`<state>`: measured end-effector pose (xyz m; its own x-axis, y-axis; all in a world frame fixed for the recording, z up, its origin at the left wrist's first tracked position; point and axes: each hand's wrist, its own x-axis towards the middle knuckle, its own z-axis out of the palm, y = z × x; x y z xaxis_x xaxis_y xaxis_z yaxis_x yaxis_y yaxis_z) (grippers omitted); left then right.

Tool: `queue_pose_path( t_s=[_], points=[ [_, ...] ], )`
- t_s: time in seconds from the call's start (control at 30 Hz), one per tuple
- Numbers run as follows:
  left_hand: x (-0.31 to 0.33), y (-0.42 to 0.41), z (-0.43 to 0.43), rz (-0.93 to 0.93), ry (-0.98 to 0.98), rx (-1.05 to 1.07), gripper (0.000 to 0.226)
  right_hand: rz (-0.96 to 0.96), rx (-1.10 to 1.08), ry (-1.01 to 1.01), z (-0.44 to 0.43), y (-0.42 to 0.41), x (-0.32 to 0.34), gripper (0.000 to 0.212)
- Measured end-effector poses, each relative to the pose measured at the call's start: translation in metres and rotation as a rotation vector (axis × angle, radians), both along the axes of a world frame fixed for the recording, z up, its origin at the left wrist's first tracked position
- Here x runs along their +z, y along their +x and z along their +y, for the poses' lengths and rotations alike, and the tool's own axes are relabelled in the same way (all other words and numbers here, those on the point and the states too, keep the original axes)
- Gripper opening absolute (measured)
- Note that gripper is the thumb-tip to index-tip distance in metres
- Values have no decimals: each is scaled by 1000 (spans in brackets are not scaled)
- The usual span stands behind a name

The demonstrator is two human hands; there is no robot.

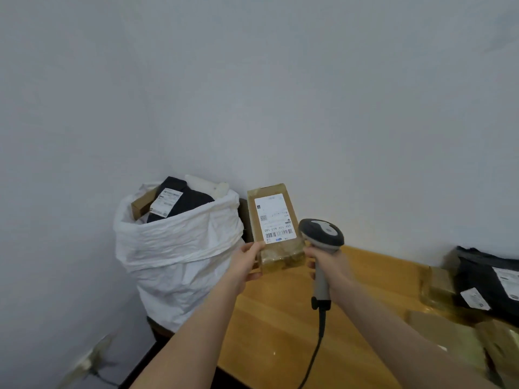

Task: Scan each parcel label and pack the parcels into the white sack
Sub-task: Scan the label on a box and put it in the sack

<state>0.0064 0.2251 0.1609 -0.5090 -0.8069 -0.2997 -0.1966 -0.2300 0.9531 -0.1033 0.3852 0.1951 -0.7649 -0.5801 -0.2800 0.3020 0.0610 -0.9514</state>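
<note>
light wooden table (266, 332) set against a pale wall (365, 136), tape-wrapped brown cardboard parcels (438, 287) clustered at its right end, black bag parcels (477, 276) with white labels heaped just behind them, touching

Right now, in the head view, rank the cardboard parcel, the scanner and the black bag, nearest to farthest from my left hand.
1. The cardboard parcel: gripped by the left hand itself.
2. The scanner: just right of the parcel, in the right hand.
3. The black bag: far right, on the table.
</note>
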Motion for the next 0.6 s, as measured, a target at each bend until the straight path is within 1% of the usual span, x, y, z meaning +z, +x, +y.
queue_pose_path(
  t_s=[0.23, 0.33, 0.4, 0.43, 0.5, 0.6],
  points=[
    [41, 47, -145, 99, -47, 77, 38, 3, 7, -60, -176, 32, 22, 29],
    [60, 73, -216, 90, -49, 105, 42, -48, 21, -96, -250, 52, 33, 29],
    [73, 86, -259, 87, -86, 136, 43, -57, 59, -119, -291, 62, 42, 26],
    [79, 91, -279, 91, -120, 166, 44, -58, 78, -125, -310, 66, 47, 25],
    [91, 99, -319, 59, -249, 232, 52, -71, 81, -130, -343, 71, 52, 28],
    [100, 113, -368, -125, -522, 269, 67, -111, 33, -99, -378, 70, 46, 29]
  ],
)
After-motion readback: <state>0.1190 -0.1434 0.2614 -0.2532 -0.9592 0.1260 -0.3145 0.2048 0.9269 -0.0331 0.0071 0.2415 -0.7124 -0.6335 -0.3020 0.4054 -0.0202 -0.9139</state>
